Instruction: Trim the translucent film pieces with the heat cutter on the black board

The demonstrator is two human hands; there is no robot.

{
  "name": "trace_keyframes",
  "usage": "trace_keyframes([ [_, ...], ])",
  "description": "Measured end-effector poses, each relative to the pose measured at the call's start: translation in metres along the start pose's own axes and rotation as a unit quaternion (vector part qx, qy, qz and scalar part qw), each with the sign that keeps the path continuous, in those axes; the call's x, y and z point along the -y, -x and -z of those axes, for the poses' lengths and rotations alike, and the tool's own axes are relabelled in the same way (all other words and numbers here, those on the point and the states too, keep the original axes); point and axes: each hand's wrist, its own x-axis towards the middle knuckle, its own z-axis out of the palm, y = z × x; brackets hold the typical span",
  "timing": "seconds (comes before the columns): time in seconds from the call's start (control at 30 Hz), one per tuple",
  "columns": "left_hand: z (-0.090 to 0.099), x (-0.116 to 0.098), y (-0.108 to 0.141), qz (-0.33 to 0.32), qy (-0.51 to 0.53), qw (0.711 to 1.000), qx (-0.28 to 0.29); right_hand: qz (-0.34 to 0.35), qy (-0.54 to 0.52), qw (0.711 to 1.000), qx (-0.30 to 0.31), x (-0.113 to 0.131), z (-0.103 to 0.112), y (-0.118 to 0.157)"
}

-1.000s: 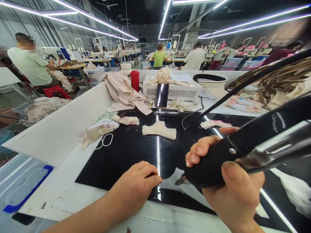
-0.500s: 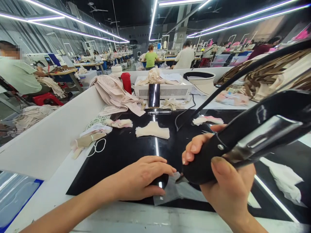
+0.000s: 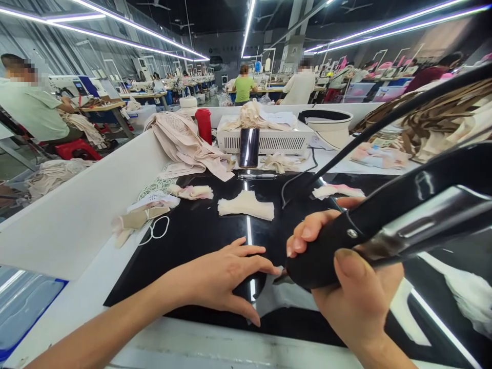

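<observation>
My right hand (image 3: 357,292) is wrapped round a black corded handheld tool (image 3: 315,261) with a metal lever and a small metal tip at its lower left. My left hand (image 3: 226,279) has its fingers spread on the black board (image 3: 184,251), its index fingertip close to the tool's tip. Thin translucent material (image 3: 288,297) lies below the tip, its left edge by my left thumb. Beyond my hands sits a cream cut fabric stack (image 3: 246,206). A white fabric piece (image 3: 407,312) shows to the right of my right wrist.
A pen (image 3: 257,176), a phone (image 3: 249,147) and a white vented box (image 3: 269,141) stand farther back. Pinkish fabric (image 3: 184,138) and a red cup (image 3: 203,125) are at back left. A black cable (image 3: 369,136) arcs across the right. Several people sit at machines beyond.
My left hand's fingers have spread wider, with the thumb moved down. The tool is slightly lower, still in my right hand. The view has shifted a little.
</observation>
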Motion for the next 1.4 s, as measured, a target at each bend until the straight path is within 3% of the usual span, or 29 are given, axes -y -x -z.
trace_keyframes([
  [0.6,-0.002,-0.004,-0.002,-0.008,-0.001,1.000,-0.020,-0.016,0.009,1.000,-0.003,-0.003,-0.008,-0.001],
  [1.4,-0.004,-0.001,-0.002,-0.011,-0.023,1.000,-0.015,-0.025,-0.016,0.998,0.049,0.002,-0.022,0.018],
])
